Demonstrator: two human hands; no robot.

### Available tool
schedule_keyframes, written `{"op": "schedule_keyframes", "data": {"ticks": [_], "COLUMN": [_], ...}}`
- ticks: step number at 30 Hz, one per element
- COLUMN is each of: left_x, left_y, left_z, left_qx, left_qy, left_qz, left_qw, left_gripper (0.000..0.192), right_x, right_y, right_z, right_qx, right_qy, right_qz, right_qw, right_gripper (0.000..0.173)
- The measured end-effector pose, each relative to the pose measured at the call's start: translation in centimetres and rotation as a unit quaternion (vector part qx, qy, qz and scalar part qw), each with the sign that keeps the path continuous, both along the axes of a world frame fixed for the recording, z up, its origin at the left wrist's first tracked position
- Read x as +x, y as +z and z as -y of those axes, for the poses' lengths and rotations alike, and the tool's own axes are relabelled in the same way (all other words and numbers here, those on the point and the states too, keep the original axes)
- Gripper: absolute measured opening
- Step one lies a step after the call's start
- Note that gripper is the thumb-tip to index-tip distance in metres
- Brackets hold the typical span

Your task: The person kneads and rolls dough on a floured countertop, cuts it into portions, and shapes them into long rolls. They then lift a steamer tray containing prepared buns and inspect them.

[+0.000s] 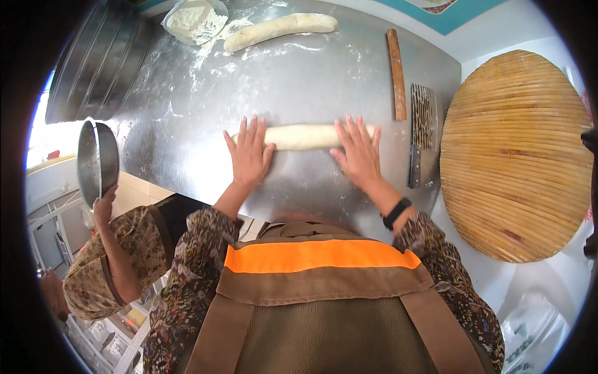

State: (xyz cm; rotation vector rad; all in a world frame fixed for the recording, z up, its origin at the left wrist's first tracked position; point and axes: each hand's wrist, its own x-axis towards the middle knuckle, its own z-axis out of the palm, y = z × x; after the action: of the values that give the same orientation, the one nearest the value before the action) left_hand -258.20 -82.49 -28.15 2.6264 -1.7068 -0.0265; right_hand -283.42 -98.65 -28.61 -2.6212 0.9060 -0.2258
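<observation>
A thick log of pale dough [302,137] lies crosswise on the steel worktable [299,187] before me. My left hand [250,152] rests flat across its left end, fingers spread and palm down. On the right end lies my right hand [359,149], likewise spread, with a black band on the wrist. Neither hand wraps around the dough; the middle stretch between them is uncovered. Farther back, a second dough log [280,30], slightly curved and dusted with flour, lies on the table.
A bag of flour [196,21] stands at the back left amid spilled flour. To the right lie a wooden rolling stick [396,75] and a cleaver [423,121], beside a round slatted board [514,154]. On the left, another person [124,252] holds a metal bowl [108,159].
</observation>
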Motion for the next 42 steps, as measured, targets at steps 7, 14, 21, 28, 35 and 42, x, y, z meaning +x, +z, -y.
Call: {"op": "schedule_keyframes", "data": {"ticks": [7, 14, 21, 28, 35, 42], "left_x": [-7.8, -7.5, -4.5, -3.0, 1.0, 4.3], "left_y": [0.2, 1.5, 2.2, 1.7, 0.4, 2.3], "left_z": [7.5, 5.7, 3.4, 0.0, -2.5, -1.6], "left_qx": [-0.122, -0.081, 0.102, 0.015, -0.043, 0.032], "left_qy": [-0.207, -0.128, -0.126, -0.025, -0.036, -0.017], "left_qz": [-0.205, -0.114, -0.109, -0.045, 0.012, -0.055], "left_qw": [0.949, 0.982, 0.981, 0.999, 0.998, 0.998], "left_gripper": [0.065, 0.082, 0.085, 0.076, 0.079, 0.078], "right_x": [7.2, 3.0, 3.3, -0.2, 1.1, -1.4], "right_y": [-2.6, 2.3, 2.0, 4.1, 1.3, 1.8], "right_z": [-1.2, -2.5, 0.1, -1.3, 4.4, 3.5], "right_qx": [-0.059, 0.011, -0.050, -0.004, -0.070, -0.035], "right_qy": [0.098, 0.057, 0.089, 0.027, 0.016, 0.058], "right_qz": [-0.066, -0.007, -0.051, -0.011, -0.043, 0.000], "right_qw": [0.991, 0.998, 0.993, 1.000, 0.996, 0.998], "right_gripper": [0.065, 0.057, 0.070, 0.069, 0.073, 0.062]}}
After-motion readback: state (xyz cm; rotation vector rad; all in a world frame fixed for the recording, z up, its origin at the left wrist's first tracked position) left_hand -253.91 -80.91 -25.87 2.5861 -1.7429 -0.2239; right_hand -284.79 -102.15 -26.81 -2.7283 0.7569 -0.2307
